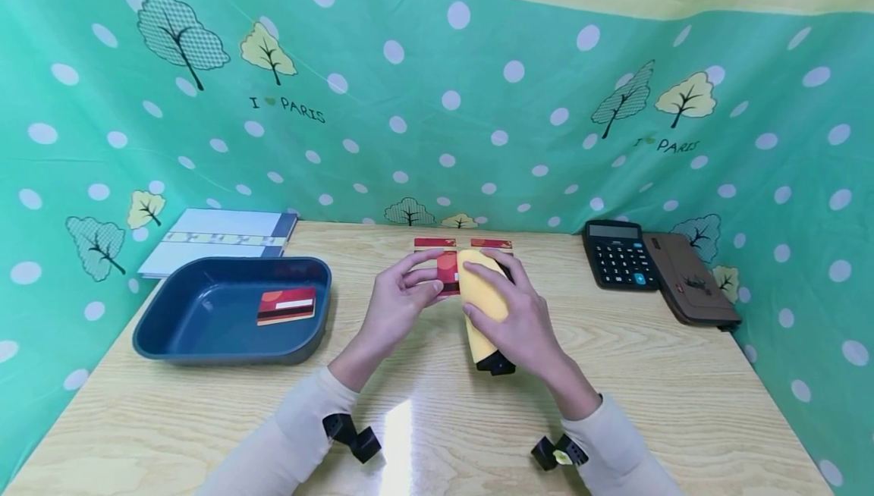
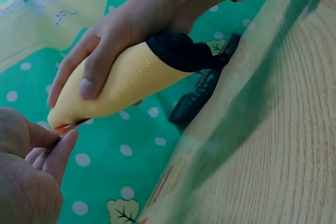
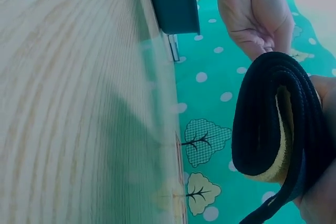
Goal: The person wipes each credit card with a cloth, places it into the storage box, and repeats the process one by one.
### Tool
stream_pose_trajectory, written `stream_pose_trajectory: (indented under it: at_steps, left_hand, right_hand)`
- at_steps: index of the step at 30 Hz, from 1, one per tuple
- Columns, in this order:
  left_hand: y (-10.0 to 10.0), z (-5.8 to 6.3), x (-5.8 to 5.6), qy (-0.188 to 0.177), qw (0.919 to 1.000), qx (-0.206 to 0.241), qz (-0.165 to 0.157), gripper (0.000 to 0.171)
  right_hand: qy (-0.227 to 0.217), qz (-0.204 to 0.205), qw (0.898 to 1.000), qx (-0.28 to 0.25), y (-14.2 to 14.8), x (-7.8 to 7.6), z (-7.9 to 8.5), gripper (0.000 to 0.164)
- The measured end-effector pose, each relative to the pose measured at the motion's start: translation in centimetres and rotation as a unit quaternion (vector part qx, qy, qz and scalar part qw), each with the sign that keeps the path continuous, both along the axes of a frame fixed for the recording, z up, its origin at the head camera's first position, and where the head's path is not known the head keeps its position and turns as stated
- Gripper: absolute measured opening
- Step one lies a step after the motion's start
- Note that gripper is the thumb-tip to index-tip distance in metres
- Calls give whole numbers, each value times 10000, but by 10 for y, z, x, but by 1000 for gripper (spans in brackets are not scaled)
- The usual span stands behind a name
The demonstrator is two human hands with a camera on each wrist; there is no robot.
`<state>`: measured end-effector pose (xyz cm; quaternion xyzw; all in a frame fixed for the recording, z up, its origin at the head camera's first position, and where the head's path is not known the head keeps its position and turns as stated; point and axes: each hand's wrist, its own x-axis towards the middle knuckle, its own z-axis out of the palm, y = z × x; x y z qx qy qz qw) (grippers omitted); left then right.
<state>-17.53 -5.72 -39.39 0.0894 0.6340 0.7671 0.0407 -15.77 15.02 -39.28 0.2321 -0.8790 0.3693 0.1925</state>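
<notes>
My left hand (image 1: 396,293) pinches a red card (image 1: 447,270) by its left side, above the table. In my right hand (image 1: 524,318) is a folded yellow cloth (image 1: 481,302) with a black edge, held against the card's right part. That part of the card is hidden by the cloth. The left wrist view shows my left fingertips (image 2: 63,148) right at the end of the yellow cloth (image 2: 123,80), with a thin strip of the card between. From the right wrist view, the cloth's black edge (image 3: 252,124) shows several folded layers.
Two more red cards (image 1: 434,243) lie at the table's back, behind my hands. A dark blue tray (image 1: 225,356) on the left holds one red card (image 1: 287,306). Behind it lies a white and blue notebook (image 1: 212,227). A black calculator (image 1: 618,253) and a brown pouch (image 1: 693,280) lie back right.
</notes>
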Motion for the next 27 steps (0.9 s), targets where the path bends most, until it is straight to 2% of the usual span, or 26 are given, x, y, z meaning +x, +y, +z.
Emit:
stream_pose_trajectory:
  at_steps: [8,15,20,27]
  left_hand:
    - [4,-5,1,-49,9999,110,-31,44]
    - [4,-8,2,-56,10000,12,-8,46]
    - [4,-5,3,-83,9999,-24,60,46]
    - [2,0,2,-179,9998,89,-30,43]
  right_hand:
    - [-32,33,10000,13,-7,3,-3,59]
    - [-85,139,9999,13,-11,6,-4,59]
    - [23,106,9999,66,-11,7,-2,60]
    - [124,-121,9996,201,-7,5,0,61]
